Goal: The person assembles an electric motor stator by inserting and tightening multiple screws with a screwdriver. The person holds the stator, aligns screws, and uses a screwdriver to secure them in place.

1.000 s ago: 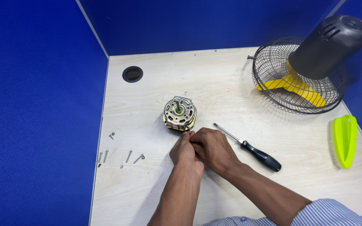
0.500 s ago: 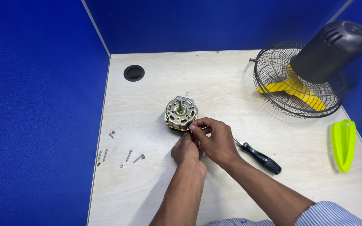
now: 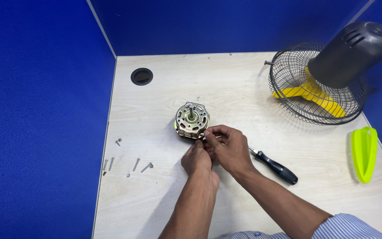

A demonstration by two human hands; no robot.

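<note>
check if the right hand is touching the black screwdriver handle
Apart. The head view shows the right hand up at the motor, with bare shaft and table between it and the screwdriver handle.

A pale wood-grain bench [image 3: 244, 84] sits boxed in by deep blue partition walls [image 3: 45, 110] on the left and at the back. Near its far left corner is a round black cable hole [image 3: 142, 76]. At the far right, a black wire fan guard [image 3: 315, 86] lies on the bench with yellow plastic fan blades [image 3: 308, 94] inside it — a dark grey domed motor cover [image 3: 352, 53] rests on top. Just below, near the right edge, lies a lime-green plastic-backed brush [image 3: 362, 152]. Along the left edge, a few small loose metal screws [image 3: 129, 161] are scattered — one apart from the others, slightly farther back.
</note>
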